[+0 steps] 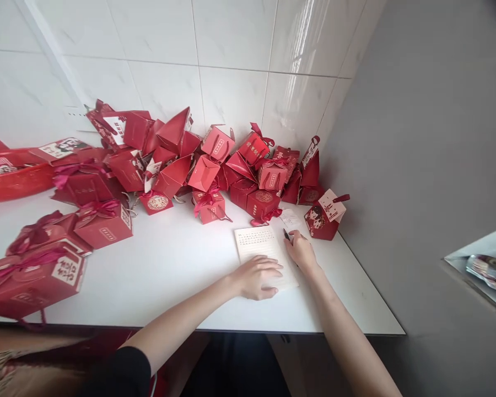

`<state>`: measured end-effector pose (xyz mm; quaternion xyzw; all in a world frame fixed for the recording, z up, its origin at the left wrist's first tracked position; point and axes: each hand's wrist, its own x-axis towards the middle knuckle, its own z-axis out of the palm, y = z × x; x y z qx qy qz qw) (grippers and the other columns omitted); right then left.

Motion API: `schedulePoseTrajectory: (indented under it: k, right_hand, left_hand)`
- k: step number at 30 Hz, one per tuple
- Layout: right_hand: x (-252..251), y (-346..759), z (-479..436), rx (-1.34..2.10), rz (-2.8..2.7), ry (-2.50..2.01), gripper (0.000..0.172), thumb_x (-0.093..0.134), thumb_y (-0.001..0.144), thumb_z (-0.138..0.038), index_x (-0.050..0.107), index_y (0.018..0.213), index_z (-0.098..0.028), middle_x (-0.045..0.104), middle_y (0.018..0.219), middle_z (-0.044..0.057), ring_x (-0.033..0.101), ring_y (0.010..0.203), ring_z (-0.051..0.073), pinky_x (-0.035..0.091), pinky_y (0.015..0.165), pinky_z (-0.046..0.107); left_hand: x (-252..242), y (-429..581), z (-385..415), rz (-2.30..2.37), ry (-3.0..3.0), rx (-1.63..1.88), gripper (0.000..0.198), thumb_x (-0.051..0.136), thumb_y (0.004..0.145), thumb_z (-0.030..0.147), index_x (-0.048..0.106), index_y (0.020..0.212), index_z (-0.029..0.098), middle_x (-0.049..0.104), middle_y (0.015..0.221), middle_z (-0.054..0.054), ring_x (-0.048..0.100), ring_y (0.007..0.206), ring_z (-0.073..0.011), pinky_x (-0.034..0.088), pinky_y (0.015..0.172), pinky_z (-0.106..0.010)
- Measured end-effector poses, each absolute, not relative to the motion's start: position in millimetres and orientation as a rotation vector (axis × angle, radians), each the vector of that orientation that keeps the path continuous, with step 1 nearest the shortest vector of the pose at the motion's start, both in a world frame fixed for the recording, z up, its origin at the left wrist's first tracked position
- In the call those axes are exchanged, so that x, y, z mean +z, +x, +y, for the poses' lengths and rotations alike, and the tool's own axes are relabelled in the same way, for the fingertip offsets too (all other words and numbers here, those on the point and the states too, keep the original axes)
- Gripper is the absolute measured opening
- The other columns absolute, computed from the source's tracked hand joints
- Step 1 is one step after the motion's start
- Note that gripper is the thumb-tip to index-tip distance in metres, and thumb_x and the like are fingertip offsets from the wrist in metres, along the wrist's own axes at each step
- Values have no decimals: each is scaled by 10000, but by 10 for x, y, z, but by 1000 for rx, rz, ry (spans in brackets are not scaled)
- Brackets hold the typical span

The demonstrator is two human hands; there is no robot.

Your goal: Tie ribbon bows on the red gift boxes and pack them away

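Note:
A lined notebook (251, 251) lies on the white table, with several rows of handwriting across its upper part. My left hand (259, 277) rests flat on the lower page, fingers spread. At the page's right edge my right hand (301, 249) is closed around a dark pen (286, 234), its tip showing past the fingers; most of the pen is hidden by the hand. Just beyond lies a small slip of white paper (290, 218). Right of it stands a red gift box (323, 216) with a cream flap and a cartoon figure.
Red gift boxes (264, 204) with ribbons are heaped along the tiled wall. More ribboned boxes (104, 225) stand on the left, near a red plastic basin (20, 187). A grey partition (400, 165) bounds the table's right side. Another person's arm (28, 337) shows at lower left.

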<state>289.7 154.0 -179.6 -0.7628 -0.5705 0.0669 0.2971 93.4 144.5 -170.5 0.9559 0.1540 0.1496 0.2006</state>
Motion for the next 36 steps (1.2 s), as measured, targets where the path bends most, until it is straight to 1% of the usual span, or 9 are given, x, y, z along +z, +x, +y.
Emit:
schedulePoseTrajectory:
  k: [5, 8, 11, 15, 18, 21, 26, 30, 36]
  right_hand:
    - [-1672, 2871, 1501, 235, -1520, -1958, 370, 396, 807, -193, 508, 1159, -163, 580, 642, 9, 543, 588, 180, 381, 597, 276]
    - [-1570, 2826, 1513, 590, -1217, -1602, 296, 390, 808, -271, 585, 1013, -185, 516, 548, -38, 488, 501, 140, 395, 570, 269]
    - [-1541, 2744, 1613, 921, -1009, -1288, 229, 521, 725, -354, 588, 868, -189, 572, 576, -24, 552, 549, 145, 451, 605, 294]
    - [-1620, 2611, 1755, 1087, -915, -1166, 362, 718, 596, -405, 458, 781, -234, 635, 628, -26, 600, 564, 148, 478, 606, 290]
    - [-1678, 2562, 1784, 1081, -945, -1156, 384, 606, 720, -549, 371, 724, -246, 580, 520, -54, 527, 449, 124, 429, 510, 259]
    - [-1704, 2560, 1783, 1010, -1003, -1202, 380, 457, 794, -620, 414, 767, -243, 560, 567, -48, 466, 449, 110, 373, 467, 247]
    - [-1732, 2567, 1786, 758, -1138, -1517, 314, 651, 715, -421, 428, 636, -214, 442, 524, -72, 367, 465, 79, 304, 455, 221]
    - [-1722, 2553, 1764, 734, -1211, -1625, 354, 587, 756, -369, 366, 530, -210, 442, 448, -67, 340, 443, 72, 294, 456, 219]
    - [-1707, 2545, 1752, 694, -1246, -1703, 336, 552, 748, -310, 339, 508, -211, 381, 430, -79, 314, 434, 67, 287, 443, 208]
  left_hand:
    - [-1720, 930, 1471, 481, 2541, 457, 283, 560, 750, 231, 651, 1009, 162, 598, 1244, -83, 526, 1181, -209, 325, 1074, -402]
    - [-1747, 902, 1465, 466, 2528, 465, 293, 531, 769, 225, 641, 1034, 163, 591, 1254, -76, 511, 1198, -209, 315, 1081, -420]
    - [-1768, 875, 1446, 461, 2524, 491, 290, 501, 784, 203, 636, 1036, 158, 598, 1243, -72, 504, 1204, -207, 327, 1074, -419]
    - [-1786, 867, 1430, 445, 2521, 571, 268, 488, 789, 197, 636, 1008, 155, 616, 1215, -73, 507, 1197, -206, 354, 1054, -400]
    - [-1803, 877, 1424, 439, 2519, 631, 250, 476, 796, 193, 630, 990, 163, 631, 1186, -68, 521, 1176, -205, 364, 1041, -396]
    - [-1806, 888, 1419, 430, 2528, 674, 234, 468, 799, 183, 624, 971, 158, 639, 1159, -65, 531, 1154, -216, 378, 1022, -396]
    - [-1781, 898, 1410, 435, 2522, 694, 213, 465, 807, 170, 610, 963, 163, 637, 1142, -57, 526, 1144, -215, 388, 1007, -388]
    - [-1769, 903, 1405, 450, 2515, 686, 200, 469, 817, 174, 604, 963, 155, 633, 1133, -57, 526, 1135, -215, 388, 1008, -392]
    - [-1752, 904, 1406, 449, 2492, 637, 199, 449, 834, 177, 604, 958, 164, 628, 1143, -61, 520, 1149, -224, 381, 1015, -396]
